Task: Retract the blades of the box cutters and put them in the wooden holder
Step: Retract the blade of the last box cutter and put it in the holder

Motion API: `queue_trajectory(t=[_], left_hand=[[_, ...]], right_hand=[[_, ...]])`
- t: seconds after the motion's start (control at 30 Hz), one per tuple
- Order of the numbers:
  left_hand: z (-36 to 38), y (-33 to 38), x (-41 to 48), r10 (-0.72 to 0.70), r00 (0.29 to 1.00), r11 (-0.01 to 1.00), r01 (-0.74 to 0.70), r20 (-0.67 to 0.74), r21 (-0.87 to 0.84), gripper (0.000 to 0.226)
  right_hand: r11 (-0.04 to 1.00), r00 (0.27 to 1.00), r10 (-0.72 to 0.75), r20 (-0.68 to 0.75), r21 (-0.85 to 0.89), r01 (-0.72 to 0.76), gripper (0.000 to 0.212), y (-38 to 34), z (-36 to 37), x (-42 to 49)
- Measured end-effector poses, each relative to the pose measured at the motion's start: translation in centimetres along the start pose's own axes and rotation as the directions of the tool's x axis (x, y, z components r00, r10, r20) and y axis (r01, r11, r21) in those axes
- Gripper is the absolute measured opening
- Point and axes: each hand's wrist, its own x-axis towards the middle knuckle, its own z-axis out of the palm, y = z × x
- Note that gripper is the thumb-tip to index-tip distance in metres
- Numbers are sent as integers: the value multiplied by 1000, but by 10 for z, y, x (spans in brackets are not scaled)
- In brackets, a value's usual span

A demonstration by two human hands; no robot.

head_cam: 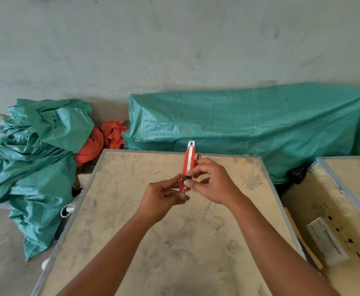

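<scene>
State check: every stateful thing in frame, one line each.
box cutter: held above the table by both hands, blade out at the far tip
blade: extended, not yet retracted
slider: under right thumb
left hand: gripping the cutter's near end
right hand: closed on the cutter body
table: smudged
wooden holder: mostly hidden behind right hand

No legible text, label or number anywhere in view.
</scene>
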Motion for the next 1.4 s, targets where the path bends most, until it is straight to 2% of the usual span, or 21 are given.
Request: queue_trajectory(t=[0.23, 0.43, 0.67, 0.83, 0.93, 1.03, 1.17, 1.3, 1.4], left_hand=[[-33, 5, 7, -1, 996, 1000, -1, 85, 28, 52], [-33, -6, 20, -32, 991, 998, 26, 129, 51, 58], [-16, -27, 58, -92, 991, 994, 85, 101, 73, 56], [0, -48, 107, -125, 990, 969, 110, 58, 221, 55], [11, -56, 141, -112, 993, 925, 92, 31, 370, 54], [17, -62, 176, -102, 995, 904, 88, 11, 419, 52], [16, -83, 214, -120, 991, 834, 135, -63, 535, 74], [17, -110, 239, -228, 964, 768, 264, -135, 583, 97], [19, -126, 252, -281, 948, 743, 314, -150, 591, 94]], right_hand=[[1000, 997, 18, -73, 21, -17, 20, -15, 23, 0], [999, 971, 42, -235, -19, -48, 20, -7, 38, -4], [974, 948, 218, -234, 118, -195, 20, 29, 14, 21], [959, 924, 279, -263, 128, -254, 20, 73, -4, 58], [954, 913, 297, -279, 126, -271, 21, 96, -11, 83], [958, 908, 285, -306, 84, -273, 20, 118, -16, 107], [963, 897, 263, -356, 34, -268, 18, 153, -8, 133], [962, 900, 247, -360, -17, -271, 18, 187, 9, 150], [964, 918, 221, -328, -71, -258, 17, 204, 22, 155]])
